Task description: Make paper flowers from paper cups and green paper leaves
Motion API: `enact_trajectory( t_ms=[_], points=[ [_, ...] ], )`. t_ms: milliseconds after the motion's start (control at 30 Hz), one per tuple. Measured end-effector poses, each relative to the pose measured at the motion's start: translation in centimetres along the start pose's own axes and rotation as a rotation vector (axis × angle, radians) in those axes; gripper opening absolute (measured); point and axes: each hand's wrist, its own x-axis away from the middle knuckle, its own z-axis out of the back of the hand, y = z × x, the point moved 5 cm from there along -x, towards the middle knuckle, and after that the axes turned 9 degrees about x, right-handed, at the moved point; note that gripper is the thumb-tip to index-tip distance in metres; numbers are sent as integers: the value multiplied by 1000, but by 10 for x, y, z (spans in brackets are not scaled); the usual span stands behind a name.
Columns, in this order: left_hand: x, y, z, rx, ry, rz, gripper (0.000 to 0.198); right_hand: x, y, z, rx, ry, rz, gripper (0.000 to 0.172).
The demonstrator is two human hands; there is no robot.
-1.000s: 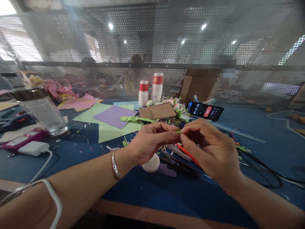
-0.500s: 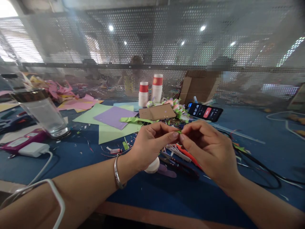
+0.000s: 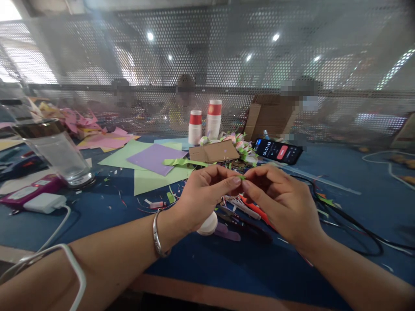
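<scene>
- Green piece point(image 3: 241, 177): pinched directly between the two sets of fingertips, above the bench point(image 3: 181, 280); small, mostly covered. Visible part runs roughly sideways, from the left fingers toward the right; full long axis cannot be read.
- Left hand point(image 3: 204, 192): thumb and forefinger closed on the piece, its visible edge showing just above the thumb tip.
- Right hand point(image 3: 285, 205): thumb and forefinger pinched together at the piece's right end. Neither hand is nearer; both sets of fingers meet at it.
- Below the fingers, on the bench: dark-handled scissors point(image 3: 241, 222) and an orange-red tool point(image 3: 257, 209), among scraps.
- Below the left fingers, toward the wearer: white round item point(image 3: 208, 224), partly behind the hand; tub or lid, cannot tell.
- Just beyond the fingers: cardboard piece point(image 3: 214, 152) beside a heap of white-and-green pieces point(image 3: 248, 151); a green strip point(image 3: 184, 162) lies to their left.
- Farther beyond: shorter cup stack point(image 3: 195, 129) and taller cup stack point(image 3: 214, 121), nested, upright; contents not visible.
- Beyond, to the right: cardboard box point(image 3: 267, 119), inside not seen; phone point(image 3: 279, 151) nearer.
- Well left of the fingers: lidded glass jar point(image 3: 58, 151); appears to hold clear liquid.
</scene>
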Motion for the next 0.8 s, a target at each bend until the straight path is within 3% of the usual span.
enact_trajectory(
  t_ms=[300, 667, 800],
  points=[
    [1, 0, 1, -92, 43, 6, 12, 0, 0, 0, 54, 14, 46, 6],
    [0, -5, 3, -126, -32, 34, 26, -4, -2, 4, 14, 2, -47, 10],
    [-3, -5, 4, -215, -81, -11, 23, -5, 0, 2, 7, -10, -39, 11]
  ],
)
